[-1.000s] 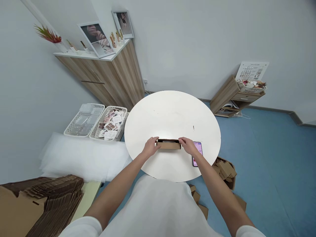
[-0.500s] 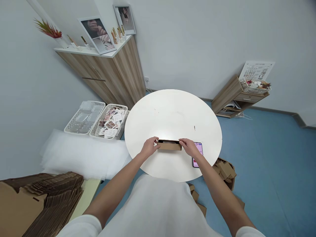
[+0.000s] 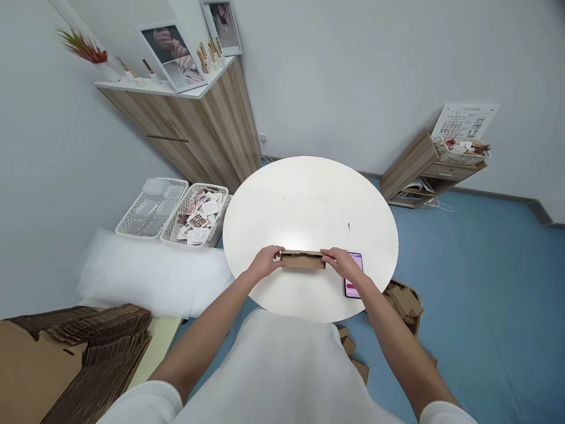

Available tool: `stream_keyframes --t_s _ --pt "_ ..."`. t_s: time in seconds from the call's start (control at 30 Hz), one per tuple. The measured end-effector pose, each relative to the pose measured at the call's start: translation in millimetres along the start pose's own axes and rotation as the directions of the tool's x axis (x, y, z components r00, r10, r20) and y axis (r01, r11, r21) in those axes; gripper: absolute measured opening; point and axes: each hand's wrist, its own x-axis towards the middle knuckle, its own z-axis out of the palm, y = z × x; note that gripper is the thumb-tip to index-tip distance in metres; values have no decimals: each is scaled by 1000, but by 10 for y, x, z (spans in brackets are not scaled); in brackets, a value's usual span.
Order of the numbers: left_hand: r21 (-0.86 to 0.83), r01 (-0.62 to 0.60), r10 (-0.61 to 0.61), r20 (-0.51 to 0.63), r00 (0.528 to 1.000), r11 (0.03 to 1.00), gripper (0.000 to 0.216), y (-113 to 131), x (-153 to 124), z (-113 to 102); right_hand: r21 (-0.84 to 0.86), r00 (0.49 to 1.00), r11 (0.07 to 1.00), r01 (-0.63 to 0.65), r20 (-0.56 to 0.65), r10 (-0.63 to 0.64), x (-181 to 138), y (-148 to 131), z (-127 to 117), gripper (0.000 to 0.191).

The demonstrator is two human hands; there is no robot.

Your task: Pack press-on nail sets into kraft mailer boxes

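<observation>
Brown cardboard box [image 3: 302, 261] is positioned at the white desk [image 3: 309, 200], between the two hands. Left hand [image 3: 268, 262]: thumb and fingers partly closed, gripping the box's left end. Right hand [image 3: 341, 262]: likewise partly closed, gripping the right end. Box lid: nearly down, narrow dark gap visible. Phone [image 3: 352, 290]: on the desk, partly behind the right wrist. Basket [image 3: 219, 228] of cards: well left of the left hand.

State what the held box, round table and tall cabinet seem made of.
Held box: likely cardboard, matt and uncoated, given its plain brown face and thin edges.
Round table: smooth, slightly glossy white top, as the bright patch shows; laminate or painted board, I cannot tell.
Tall cabinet: probably wood-grain laminate, low sheen, going by its even streaks.
</observation>
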Motion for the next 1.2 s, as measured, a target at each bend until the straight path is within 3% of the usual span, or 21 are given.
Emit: stream_keyframes --t_s 0.2,0.47,0.87,1.0,1.2 --pt "4 -40 40 -2 999 999 36 -32 -33 20 -4 998 998 56 24 -56 -61 22 45 35" --pt "47 -75 76 -20 997 996 33 -51 -39 62 50 999 999 13 36 -15 -49 26 87 29" --pt "55 -122 125 -53 991 991 31 -60 -72 110 -188 991 973 136 30 -133 -129 83 117 41" --pt "76 -173 176 -37 984 982 42 -107 -97 146 -309 988 942 132 -30 -149 -153 125 162 41" --pt "122 -159 164 -35 986 980 46 -143 -103 194 -303 985 945 121 -83 -153 -162 106 189 36"
